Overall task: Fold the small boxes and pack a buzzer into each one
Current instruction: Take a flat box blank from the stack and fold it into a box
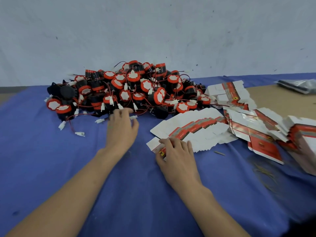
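Observation:
A big heap of black-and-red buzzers (130,89) with red wires and white plugs lies on the blue cloth by the wall. My left hand (122,129) reaches to the heap's front edge, fingers loosely spread and thumb apart, with its fingertips among the plugs and nothing held. A fanned row of flat, unfolded red-and-white boxes (193,127) lies to the right of the heap. My right hand (176,154) lies over the nearest flat box (153,145) at the row's near end. Its fingers curl onto the card and its thumb is at the card's edge.
More flat boxes lie in stacks at the back right (229,93) and along the right side (266,134). A grey plastic bag (295,86) sits on bare brown tabletop (273,100) at far right. Loose rubber bands (265,175) lie on the blue cloth (51,159).

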{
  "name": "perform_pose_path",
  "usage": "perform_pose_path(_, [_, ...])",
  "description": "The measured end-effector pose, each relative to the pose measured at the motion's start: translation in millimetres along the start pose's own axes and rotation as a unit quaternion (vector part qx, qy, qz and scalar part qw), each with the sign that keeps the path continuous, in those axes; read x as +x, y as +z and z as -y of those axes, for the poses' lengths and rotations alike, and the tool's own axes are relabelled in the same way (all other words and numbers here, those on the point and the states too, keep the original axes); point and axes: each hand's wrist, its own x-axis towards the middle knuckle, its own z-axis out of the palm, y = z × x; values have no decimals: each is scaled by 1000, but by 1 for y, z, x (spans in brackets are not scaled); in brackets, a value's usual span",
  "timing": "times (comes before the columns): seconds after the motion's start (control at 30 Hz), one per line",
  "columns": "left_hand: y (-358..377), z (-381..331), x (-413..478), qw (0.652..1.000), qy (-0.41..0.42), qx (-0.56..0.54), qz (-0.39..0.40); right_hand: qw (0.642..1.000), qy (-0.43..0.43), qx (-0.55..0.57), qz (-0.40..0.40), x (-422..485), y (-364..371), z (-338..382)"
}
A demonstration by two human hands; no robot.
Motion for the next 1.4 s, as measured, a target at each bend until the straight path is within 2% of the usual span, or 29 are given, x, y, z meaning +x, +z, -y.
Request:
perform_pose_path(0.1, [0,-15,-18,988,74,-47,130,1000,-18,6,-18,-1,-2,1])
perform_pose_path(0.23, [-8,-28,-51,967,123,-78,209,997,-29,75,-20,-1,-7,-1])
perform_pose_path(0.33, [-10,-34,-81,949,165,-58,264,993,-11,101,-64,-1,-10,-2])
perform_pose_path(0.4, [-11,-36,-95,949,162,-53,265,991,49,69,-103,-2,-11,-2])
perform_pose_path(0.47, [-12,-36,-105,951,173,-45,252,987,133,53,-80,-2,-13,-2])
perform_pose_path(0.53, [-14,-36,-109,952,180,-44,243,982,174,58,-48,-1,-13,-3])
perform_pose_path(0.77, [-20,-41,-112,960,179,-92,193,973,170,125,-96,-3,-17,-6])
perform_pose_path(0.83, [-27,-44,-113,956,177,-148,181,963,168,167,-126,-3,-17,-7])
perform_pose_path(0.9, [-32,-43,-112,947,142,-239,162,936,169,255,-176,-5,-19,-8])
perform_pose_path(0.97, [-33,-40,-108,937,81,-308,144,891,173,363,-212,-8,-22,-8])
perform_pose_path(1.03, [-31,-37,-106,929,34,-342,137,863,168,429,-205,-9,-22,-8])
perform_pose_path(1.1, [-29,-35,-106,941,41,-305,142,879,162,415,-172,-9,-20,-8])
perform_pose_path(1.2, [-22,-31,-107,966,80,-135,208,920,167,320,-152,-6,-17,-10])
perform_pose_path(1.27, [-18,-30,-107,972,90,-63,209,940,171,263,-131,-4,-16,-11])
perform_pose_path(1.33, [-17,-31,-107,976,103,-56,186,959,160,207,-111,-4,-15,-10])
perform_pose_path(1.4, [-17,-30,-108,977,109,-64,173,962,157,193,-116,-5,-16,-9])
